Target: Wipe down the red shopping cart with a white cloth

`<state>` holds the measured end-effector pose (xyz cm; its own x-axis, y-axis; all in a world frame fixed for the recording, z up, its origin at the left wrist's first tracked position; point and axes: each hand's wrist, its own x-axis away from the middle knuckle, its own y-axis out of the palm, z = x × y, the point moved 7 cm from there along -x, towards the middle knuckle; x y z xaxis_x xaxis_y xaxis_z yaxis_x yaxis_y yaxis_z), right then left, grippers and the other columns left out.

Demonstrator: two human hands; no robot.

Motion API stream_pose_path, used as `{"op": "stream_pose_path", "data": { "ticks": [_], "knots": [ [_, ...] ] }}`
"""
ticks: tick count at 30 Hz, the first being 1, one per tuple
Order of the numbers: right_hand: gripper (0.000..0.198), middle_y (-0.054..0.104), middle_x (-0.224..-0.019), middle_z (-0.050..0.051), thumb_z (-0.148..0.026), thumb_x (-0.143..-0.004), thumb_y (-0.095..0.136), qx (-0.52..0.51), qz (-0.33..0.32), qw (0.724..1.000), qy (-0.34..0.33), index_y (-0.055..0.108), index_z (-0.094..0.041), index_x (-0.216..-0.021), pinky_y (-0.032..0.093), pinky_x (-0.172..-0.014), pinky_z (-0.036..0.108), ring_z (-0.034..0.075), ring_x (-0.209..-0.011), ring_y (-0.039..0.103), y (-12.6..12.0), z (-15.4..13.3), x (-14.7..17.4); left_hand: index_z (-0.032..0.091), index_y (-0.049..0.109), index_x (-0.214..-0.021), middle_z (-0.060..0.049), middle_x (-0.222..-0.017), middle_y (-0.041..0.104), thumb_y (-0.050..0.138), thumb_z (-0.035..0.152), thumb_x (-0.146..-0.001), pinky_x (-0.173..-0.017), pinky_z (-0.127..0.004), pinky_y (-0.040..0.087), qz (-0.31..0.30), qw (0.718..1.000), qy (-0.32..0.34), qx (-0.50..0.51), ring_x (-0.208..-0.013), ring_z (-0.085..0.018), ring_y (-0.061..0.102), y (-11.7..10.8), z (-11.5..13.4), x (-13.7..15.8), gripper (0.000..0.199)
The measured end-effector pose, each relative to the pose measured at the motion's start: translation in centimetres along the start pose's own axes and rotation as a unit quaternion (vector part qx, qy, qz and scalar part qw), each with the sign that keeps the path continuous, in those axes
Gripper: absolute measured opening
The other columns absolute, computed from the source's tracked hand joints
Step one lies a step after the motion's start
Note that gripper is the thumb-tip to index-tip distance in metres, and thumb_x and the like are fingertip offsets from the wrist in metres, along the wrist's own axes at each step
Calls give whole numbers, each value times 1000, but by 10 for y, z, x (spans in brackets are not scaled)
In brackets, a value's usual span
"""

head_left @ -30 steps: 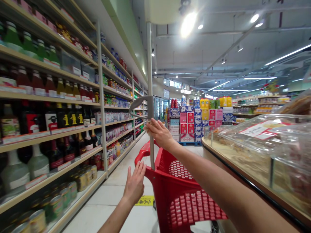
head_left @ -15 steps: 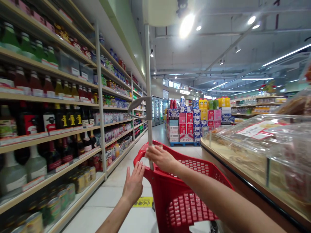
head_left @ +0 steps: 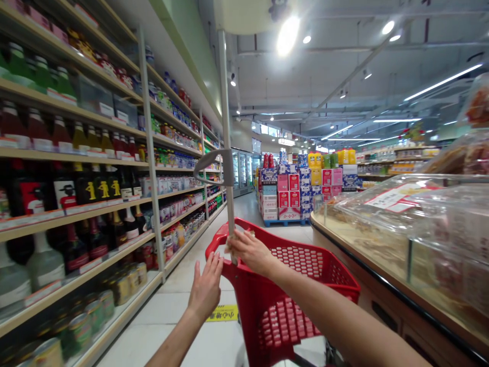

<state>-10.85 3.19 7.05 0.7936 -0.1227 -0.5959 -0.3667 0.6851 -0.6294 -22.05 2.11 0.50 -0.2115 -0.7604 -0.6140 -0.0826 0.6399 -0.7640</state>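
We are viewing a shop aisle from the head camera. A red shopping cart [head_left: 244, 295] is standing on pale floor tiles [head_left: 218, 341], directly before both hands. A thin metal pole [head_left: 224, 102] is rising from the cart's near corner, carrying a grey looped bracket [head_left: 228, 168] partway up and a pale panel [head_left: 248, 18] at its top.

Right hand [head_left: 250, 252]: its fingers are closing round a crumpled pale cloth [head_left: 229, 245], which is lying against the pole low down, just above the cart's frame. The hand is covering most of the cloth, so we are not resolving its full shape.

Left hand [head_left: 206, 285]: it is lying flat, back upward, fingers long and side by side, thumb standing off. Its fingertips are overlapping the near end of the red handle [head_left: 211, 243]; we are unable to tell whether they are bearing on it. The two hands are sitting near each other, apart.

Surroundings: on the left, a shelving unit [head_left: 151, 168] is holding green bottles [head_left: 42, 74] high up and cans [head_left: 78, 329] on its bottom shelf. A yellow floor sticker [head_left: 222, 313] is showing between left wrist and cart. On the right, a display counter [head_left: 376, 293] is bearing clear plastic covers [head_left: 385, 196]. Farther ahead, stacked cartons [head_left: 288, 199] are resting on a blue pallet [head_left: 284, 223].
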Motion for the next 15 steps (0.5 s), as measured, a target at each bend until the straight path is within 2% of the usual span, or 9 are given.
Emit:
{"op": "stream_pose_path", "data": {
  "ticks": [3, 6, 8, 10, 13, 15],
  "knots": [
    [37, 39, -133, 5, -16, -85, 37, -22, 34, 989, 140, 48, -16, -120, 25, -103, 42, 24, -128, 19, 8, 3, 1, 13, 39, -124, -8, -136, 32, 37, 8, -60, -104, -51, 8, -5, 1000, -2, 14, -126, -22, 27, -3, 3, 0, 65],
    [35, 41, -131, 5, -19, -86, 37, -46, 18, 972, 228, 49, -18, -119, 31, -99, 39, 23, -125, 25, 35, -10, 19, 9, 36, -125, -12, -137, 30, 38, 12, -61, -105, -50, 5, 27, 999, -13, 20, -127, -22, 24, -6, 9, -2, 64],
    [33, 45, -128, 5, -18, -86, 38, -45, -9, 957, 285, 51, -18, -117, 35, -96, 39, 23, -122, 31, 53, -13, 52, 8, 34, -127, -13, -137, 28, 39, 15, -64, -105, -48, 4, 55, 998, -5, 28, -128, -22, 22, -6, 19, -4, 63],
    [32, 49, -123, 6, -15, -85, 40, -32, -39, 944, 325, 52, -18, -115, 36, -95, 39, 23, -118, 36, 62, -5, 97, 9, 33, -127, -12, -137, 30, 40, 16, -66, -106, -46, 3, 66, 997, 24, 36, -128, -21, 22, -4, 36, -7, 62],
    [29, 57, -111, 7, -13, -83, 44, -4, -81, 930, 358, 57, -20, -108, 37, -93, 40, 21, -110, 45, 58, 22, 167, 14, 34, -128, -9, -137, 31, 39, 16, -67, -106, -45, 2, 51, 996, 71, 37, -128, -20, 22, 5, 67, -12, 61],
    [27, 59, -105, 8, -12, -82, 45, 22, -96, 908, 407, 60, -20, -103, 39, -91, 40, 22, -105, 48, 51, 40, 198, 15, 36, -127, -7, -136, 33, 38, 16, -67, -106, -45, 1, 23, 995, 92, 34, -128, -20, 22, 14, 86, -14, 60]
  ]
}}
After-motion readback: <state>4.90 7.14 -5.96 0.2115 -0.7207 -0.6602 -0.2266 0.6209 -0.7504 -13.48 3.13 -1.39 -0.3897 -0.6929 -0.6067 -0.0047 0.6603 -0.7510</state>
